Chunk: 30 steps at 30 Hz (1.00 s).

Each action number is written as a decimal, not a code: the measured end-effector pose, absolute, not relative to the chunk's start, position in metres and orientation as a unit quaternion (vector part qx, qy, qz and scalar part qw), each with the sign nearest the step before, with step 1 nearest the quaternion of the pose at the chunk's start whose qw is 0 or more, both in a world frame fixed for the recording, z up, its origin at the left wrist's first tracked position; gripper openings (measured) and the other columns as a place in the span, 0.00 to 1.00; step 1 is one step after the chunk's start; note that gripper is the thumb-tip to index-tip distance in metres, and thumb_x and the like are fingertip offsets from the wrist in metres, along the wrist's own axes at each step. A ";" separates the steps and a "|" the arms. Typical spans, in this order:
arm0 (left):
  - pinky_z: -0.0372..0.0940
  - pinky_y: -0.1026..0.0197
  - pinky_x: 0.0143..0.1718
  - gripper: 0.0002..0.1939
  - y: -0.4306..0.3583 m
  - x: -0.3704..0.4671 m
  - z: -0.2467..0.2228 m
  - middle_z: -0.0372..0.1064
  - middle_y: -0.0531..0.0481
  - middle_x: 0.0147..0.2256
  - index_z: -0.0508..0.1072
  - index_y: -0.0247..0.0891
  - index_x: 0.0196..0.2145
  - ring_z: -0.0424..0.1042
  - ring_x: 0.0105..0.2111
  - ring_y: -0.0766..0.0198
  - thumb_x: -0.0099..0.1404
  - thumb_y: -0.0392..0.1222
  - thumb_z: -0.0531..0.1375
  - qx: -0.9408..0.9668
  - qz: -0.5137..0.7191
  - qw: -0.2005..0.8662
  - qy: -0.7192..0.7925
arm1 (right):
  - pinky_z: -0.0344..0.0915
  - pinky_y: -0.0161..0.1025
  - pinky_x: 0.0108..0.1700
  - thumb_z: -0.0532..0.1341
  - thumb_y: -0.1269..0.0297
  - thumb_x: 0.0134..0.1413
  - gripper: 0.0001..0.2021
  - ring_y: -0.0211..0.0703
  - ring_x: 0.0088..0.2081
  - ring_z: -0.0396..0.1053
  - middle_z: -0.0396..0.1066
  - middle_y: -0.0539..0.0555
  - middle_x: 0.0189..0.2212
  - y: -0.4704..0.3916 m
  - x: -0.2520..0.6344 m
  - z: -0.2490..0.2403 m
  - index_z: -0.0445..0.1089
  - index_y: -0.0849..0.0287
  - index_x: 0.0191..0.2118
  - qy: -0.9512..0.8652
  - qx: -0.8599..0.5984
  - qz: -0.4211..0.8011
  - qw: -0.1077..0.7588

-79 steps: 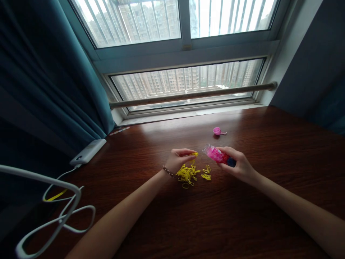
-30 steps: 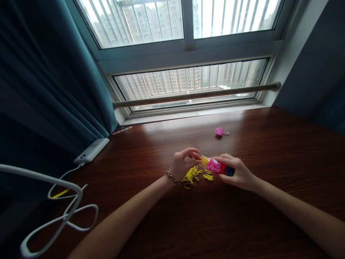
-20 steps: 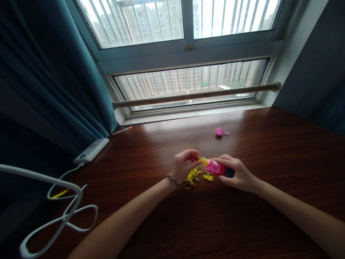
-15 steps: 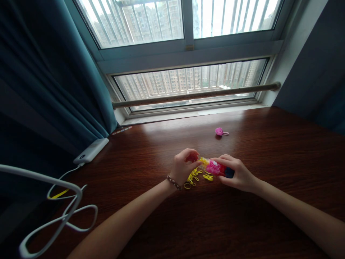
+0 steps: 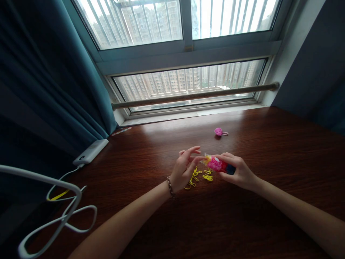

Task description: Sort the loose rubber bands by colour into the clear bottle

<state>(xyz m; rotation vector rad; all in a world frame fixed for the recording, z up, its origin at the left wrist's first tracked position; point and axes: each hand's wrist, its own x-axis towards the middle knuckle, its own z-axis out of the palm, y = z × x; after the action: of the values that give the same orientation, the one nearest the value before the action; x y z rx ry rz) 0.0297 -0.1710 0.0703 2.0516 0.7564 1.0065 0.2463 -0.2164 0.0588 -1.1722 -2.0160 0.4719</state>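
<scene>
My right hand grips a clear plastic bag of coloured hair ties between thumb and fingers, holding it tilted just above the table. Inside the bag, yellow shows at the left end, then pink, red and dark blue. My left hand, with a braided bracelet at the wrist, has its fingers apart. One of its fingertips reaches to the bag's left end; whether it goes inside is unclear. Under the hands lie several loose yellow hair ties, partly hidden by my left hand, and a small yellow bunch.
A pink scoop lies farther back on the brown wooden table. At the left edge a white power bank sits by the curtain, with a white cable looping nearby. A rail crosses the window behind.
My left hand's fingers have spread from a curled pose, with one stretched toward the bag's end. The bag has tilted and shifted slightly in my right hand.
</scene>
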 end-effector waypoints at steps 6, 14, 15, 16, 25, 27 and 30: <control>0.22 0.45 0.59 0.23 -0.172 0.031 0.073 0.71 0.47 0.42 0.50 0.38 0.58 0.61 0.53 0.59 0.67 0.45 0.45 0.846 0.291 0.372 0.249 | 0.62 0.39 0.39 0.61 0.70 0.41 0.22 0.43 0.36 0.64 0.68 0.54 0.35 -0.220 0.244 0.060 0.67 0.58 0.47 -0.804 -0.437 0.170 0.367; 0.26 0.43 0.59 0.28 -0.168 0.031 0.072 0.67 0.42 0.48 0.51 0.39 0.58 0.55 0.57 0.56 0.65 0.55 0.43 0.849 0.266 0.393 0.234 | 0.62 0.39 0.38 0.61 0.70 0.42 0.21 0.43 0.35 0.64 0.69 0.54 0.34 -0.220 0.244 0.059 0.67 0.58 0.46 -0.806 -0.427 0.191 0.364; 0.27 0.43 0.59 0.28 -0.167 0.030 0.074 0.69 0.42 0.45 0.51 0.38 0.58 0.55 0.57 0.56 0.65 0.55 0.42 0.845 0.281 0.391 0.232 | 0.62 0.39 0.38 0.62 0.69 0.42 0.21 0.43 0.35 0.64 0.69 0.55 0.35 -0.219 0.244 0.060 0.67 0.58 0.47 -0.802 -0.430 0.195 0.367; 0.28 0.43 0.59 0.28 -0.165 0.029 0.076 0.71 0.42 0.42 0.52 0.38 0.58 0.55 0.56 0.56 0.65 0.54 0.42 0.842 0.295 0.388 0.230 | 0.62 0.38 0.39 0.62 0.68 0.43 0.21 0.43 0.36 0.64 0.68 0.55 0.35 -0.219 0.245 0.061 0.67 0.59 0.47 -0.797 -0.434 0.198 0.371; 0.63 0.56 0.43 0.18 -0.150 0.019 0.085 0.73 0.42 0.37 0.65 0.33 0.48 0.72 0.38 0.59 0.63 0.45 0.53 0.786 0.384 0.408 0.262 | 0.65 0.38 0.38 0.61 0.65 0.45 0.20 0.45 0.37 0.68 0.71 0.55 0.37 -0.215 0.249 0.060 0.68 0.60 0.47 -0.755 -0.460 0.233 0.405; 0.65 0.58 0.40 0.16 -0.141 0.016 0.084 0.72 0.43 0.36 0.68 0.34 0.42 0.72 0.37 0.61 0.61 0.46 0.55 0.790 0.390 0.368 0.299 | 0.66 0.40 0.40 0.61 0.63 0.45 0.19 0.46 0.38 0.69 0.71 0.56 0.39 -0.214 0.251 0.058 0.68 0.61 0.46 -0.730 -0.482 0.240 0.421; 0.64 0.61 0.34 0.19 -0.129 0.005 0.083 0.70 0.45 0.35 0.70 0.35 0.36 0.70 0.33 0.62 0.53 0.52 0.60 0.831 0.285 0.265 0.397 | 0.66 0.44 0.43 0.62 0.59 0.45 0.21 0.50 0.41 0.69 0.71 0.57 0.41 -0.210 0.254 0.056 0.69 0.61 0.46 -0.684 -0.521 0.253 0.444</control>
<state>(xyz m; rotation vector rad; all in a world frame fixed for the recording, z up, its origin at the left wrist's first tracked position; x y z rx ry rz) 0.0052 -0.1292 0.0827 2.2456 1.0735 0.7709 0.2537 -0.2105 0.0559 -1.2916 -1.6965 0.6269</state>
